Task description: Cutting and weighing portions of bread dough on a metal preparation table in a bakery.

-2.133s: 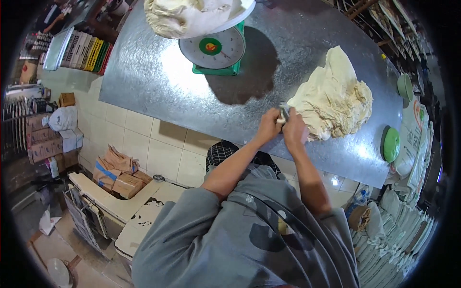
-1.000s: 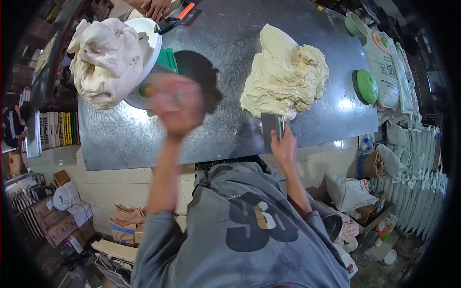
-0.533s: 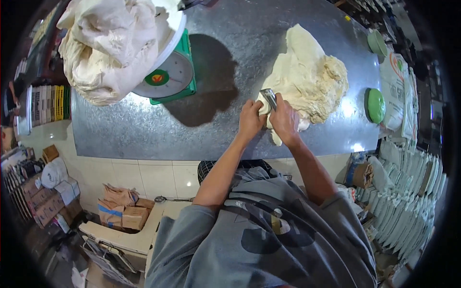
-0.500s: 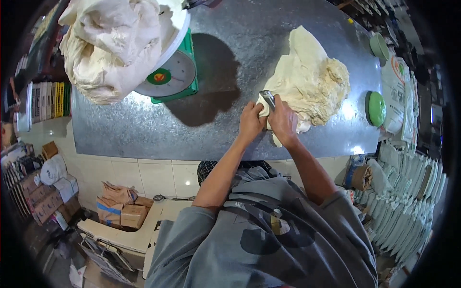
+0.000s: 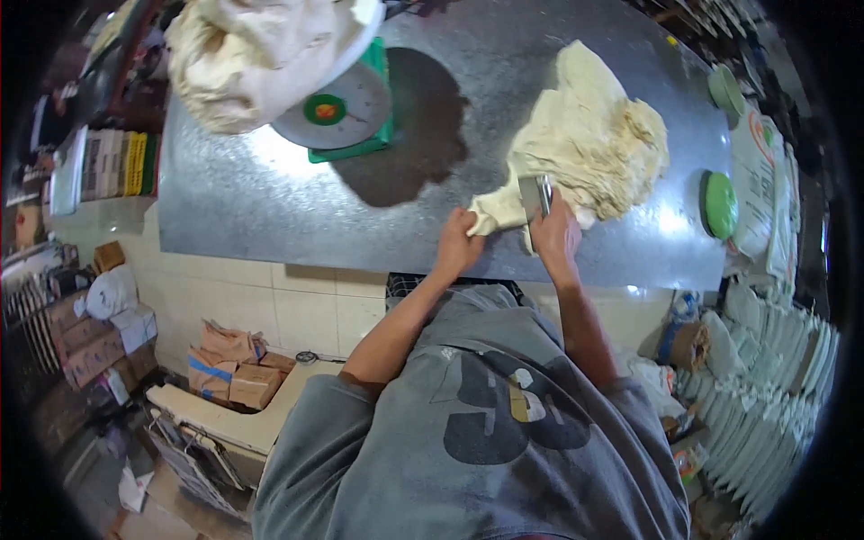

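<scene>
On the steel table (image 5: 207, 207) lies a big mound of pale dough (image 5: 576, 126), lumpier on its right side. My left hand (image 5: 459, 243) grips a stretched strip of dough (image 5: 495, 211) at the mound's lower left. My right hand (image 5: 558, 234) is closed on the handle of a metal bench scraper (image 5: 534, 198), whose blade meets the dough where the strip joins the mound. At the upper left, a green scale (image 5: 346, 117) carries a white tray (image 5: 362, 31) heaped with a large second dough mass (image 5: 234, 54).
A green lidded thing (image 5: 719, 204) and a pale green bowl (image 5: 724, 90) sit along the right edge, beside white sacks (image 5: 756, 180). Stacked crates (image 5: 126, 162) stand left. Cardboard boxes (image 5: 252, 382) and a cream metal appliance (image 5: 207, 405) are below, with stacked bags (image 5: 765, 414) at lower right.
Since half a second ago my left hand has drawn down and leftward, stretching the dough strip. My right hand with the scraper has shifted right. The view has moved slightly.
</scene>
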The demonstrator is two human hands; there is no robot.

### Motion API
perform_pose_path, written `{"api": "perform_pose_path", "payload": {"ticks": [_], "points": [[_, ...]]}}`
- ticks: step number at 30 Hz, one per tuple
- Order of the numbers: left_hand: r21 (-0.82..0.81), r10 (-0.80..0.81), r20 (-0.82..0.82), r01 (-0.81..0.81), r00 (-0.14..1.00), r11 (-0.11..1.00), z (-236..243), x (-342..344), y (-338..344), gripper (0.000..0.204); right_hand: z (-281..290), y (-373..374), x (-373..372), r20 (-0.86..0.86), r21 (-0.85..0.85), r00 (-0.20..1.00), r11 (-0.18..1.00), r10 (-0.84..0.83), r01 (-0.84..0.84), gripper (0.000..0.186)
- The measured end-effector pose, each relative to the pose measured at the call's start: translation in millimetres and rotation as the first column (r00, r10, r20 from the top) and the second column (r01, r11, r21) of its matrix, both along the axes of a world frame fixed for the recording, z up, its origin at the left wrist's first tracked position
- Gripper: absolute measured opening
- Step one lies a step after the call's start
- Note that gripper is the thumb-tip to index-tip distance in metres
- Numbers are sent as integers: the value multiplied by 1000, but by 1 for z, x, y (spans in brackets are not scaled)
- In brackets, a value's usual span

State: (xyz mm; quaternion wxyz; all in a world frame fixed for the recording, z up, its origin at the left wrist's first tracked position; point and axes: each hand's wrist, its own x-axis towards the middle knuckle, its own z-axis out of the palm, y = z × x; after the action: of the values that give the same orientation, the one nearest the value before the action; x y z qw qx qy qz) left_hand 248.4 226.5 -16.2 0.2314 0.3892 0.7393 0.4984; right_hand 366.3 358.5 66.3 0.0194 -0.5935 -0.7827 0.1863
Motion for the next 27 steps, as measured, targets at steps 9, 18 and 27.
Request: {"api": "perform_pose_path", "payload": {"ticks": [9,18,27], "points": [[301,-121,348,12,930,954,137,-30,-21,21,-18,-1,-13,39,-39,996,996,81,-80,33],[719,-298,298,-8,907,695,275,-169,14,58,-10,-20,11,-396,34,918,999,24,-12,35],[182,-16,-199,53,980,982,386,-375,37,66,-7,-37,12,-398,-111,917,994,-39,-6,31]]}}
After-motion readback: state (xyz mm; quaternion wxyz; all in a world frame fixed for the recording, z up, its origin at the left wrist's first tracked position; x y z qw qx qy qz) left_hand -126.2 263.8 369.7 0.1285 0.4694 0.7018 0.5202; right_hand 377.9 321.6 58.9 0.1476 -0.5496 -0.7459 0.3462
